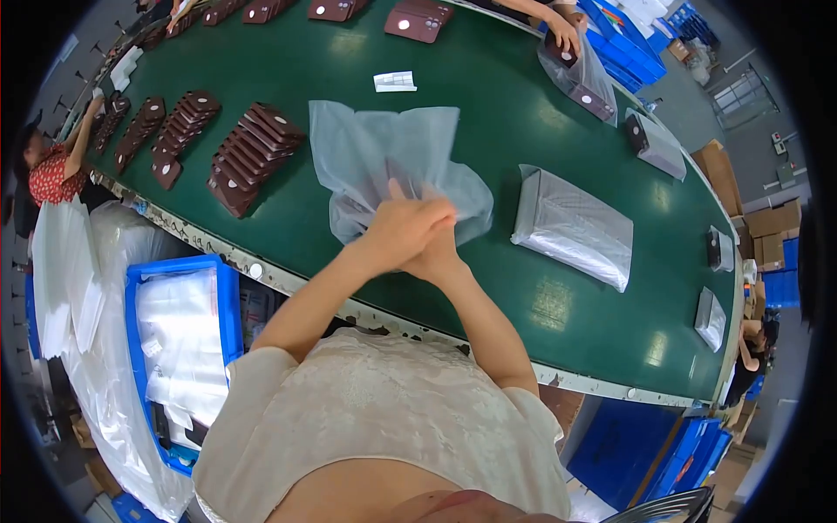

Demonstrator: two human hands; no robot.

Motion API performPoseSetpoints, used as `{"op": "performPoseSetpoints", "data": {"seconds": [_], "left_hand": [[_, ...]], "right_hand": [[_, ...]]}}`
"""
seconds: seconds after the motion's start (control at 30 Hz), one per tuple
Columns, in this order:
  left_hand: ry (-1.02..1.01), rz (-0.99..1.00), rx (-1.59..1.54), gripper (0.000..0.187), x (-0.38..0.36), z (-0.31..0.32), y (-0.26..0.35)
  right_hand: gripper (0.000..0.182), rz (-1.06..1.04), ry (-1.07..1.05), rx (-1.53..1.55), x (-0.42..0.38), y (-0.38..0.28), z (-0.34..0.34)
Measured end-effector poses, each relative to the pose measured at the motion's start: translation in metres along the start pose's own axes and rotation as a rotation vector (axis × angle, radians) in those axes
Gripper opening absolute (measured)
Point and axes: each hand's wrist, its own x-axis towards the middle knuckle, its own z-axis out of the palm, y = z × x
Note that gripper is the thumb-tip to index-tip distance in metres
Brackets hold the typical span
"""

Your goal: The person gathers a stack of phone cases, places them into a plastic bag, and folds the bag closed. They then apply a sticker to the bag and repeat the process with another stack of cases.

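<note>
A clear plastic bag (384, 139) stands open-mouthed on the green table in front of me, with dark brown pieces faintly visible through it. Both my hands are at the bag's near side, one crossing over the other. My left hand (397, 228) reaches in from the left, its fingers closed about the bag and the other hand. Partly beneath it, my right hand (433, 253) is against the bag, its fingers mostly hidden. To the right lies a wrapped clear package (575, 225). Fanned brown pieces (253, 155) lie to the left.
The green table (488, 322) carries more brown stacks (418, 19), a white paper (395, 82) and smaller wrapped packages (658, 146). A co-worker's hands (562, 30) hold a bag at the far side. A blue crate (228, 305) of plastic bags stands at lower left.
</note>
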Motion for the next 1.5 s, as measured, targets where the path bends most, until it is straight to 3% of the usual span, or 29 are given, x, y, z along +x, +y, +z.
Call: {"op": "performPoseSetpoints", "data": {"seconds": [0.03,0.1,0.13,0.2,0.23,0.33,0.5,0.57,0.6,0.67,0.77,0.83,0.93,1.1,1.17,1.23,1.37,1.4,1.47,1.5], "left_hand": [[-0.004,0.009,0.001,0.030,-0.007,-0.003,0.005],[0.312,0.053,0.221,0.041,-0.025,-0.018,0.009],[0.313,0.065,0.222,0.041,-0.038,-0.021,0.006],[0.563,-0.196,0.608,0.038,-0.063,-0.019,-0.010],[0.558,-0.191,0.606,0.038,-0.067,-0.015,-0.021],[0.569,-0.675,-0.170,0.025,-0.075,0.000,-0.053],[0.314,-0.528,0.154,0.014,-0.068,0.000,-0.096],[0.193,-0.590,-0.182,0.012,-0.080,-0.007,-0.080],[0.192,-0.589,-0.184,0.012,-0.088,-0.003,-0.074],[0.275,-0.646,-0.426,0.021,-0.109,0.003,-0.060],[0.448,-0.685,-0.522,0.020,-0.141,-0.003,-0.053],[0.550,-0.715,-0.571,0.020,-0.160,-0.007,-0.053],[0.442,-0.879,-0.753,0.020,-0.187,-0.025,-0.052],[0.218,-0.976,-0.934,0.020,-0.181,-0.065,-0.051],[0.477,-0.799,-0.105,0.019,-0.161,-0.065,-0.067],[0.586,-0.623,-0.098,0.026,-0.108,-0.071,-0.067],[0.399,-0.310,-0.061,0.054,-0.025,0.009,-0.113],[0.413,-0.318,-0.066,0.054,-0.023,0.029,-0.122],[0.116,-0.399,0.349,0.062,-0.020,0.057,-0.133],[0.129,-0.399,0.336,0.062,-0.012,0.065,-0.137]], "right_hand": [[0.108,-0.014,0.073,-0.118,0.000,0.009,0.009],[0.110,-0.041,0.224,-0.358,0.006,0.016,0.013],[0.110,-0.039,0.235,-0.364,0.010,0.017,0.009],[0.103,0.165,0.144,-0.211,0.018,-0.004,-0.019],[0.099,0.267,0.090,-0.130,0.019,-0.010,-0.024],[0.100,0.268,0.115,-0.185,0.027,-0.018,-0.011],[0.104,0.308,0.111,-0.297,0.049,-0.001,-0.002],[0.105,0.372,0.174,-0.330,0.077,0.023,-0.001],[0.106,0.442,0.218,-0.350,0.092,0.035,0.001],[0.107,0.514,0.254,-0.360,0.105,0.046,-0.001],[0.110,0.600,0.293,-0.342,0.131,0.053,-0.019],[0.109,0.531,0.304,-0.358,0.131,0.035,-0.014],[0.107,0.437,0.330,-0.384,0.115,0.018,0.001],[0.101,0.389,0.309,-0.484,0.098,0.024,0.025],[0.097,0.319,0.362,-0.524,0.097,0.026,0.029],[0.094,0.308,0.385,-0.513,0.095,0.026,0.028],[0.087,0.245,0.404,-0.428,0.073,0.019,0.030],[0.085,0.217,0.409,-0.381,0.063,0.019,0.027],[0.083,0.193,0.408,-0.349,0.029,0.009,0.021],[0.076,0.167,0.270,-0.320,0.005,-0.002,0.013]]}}
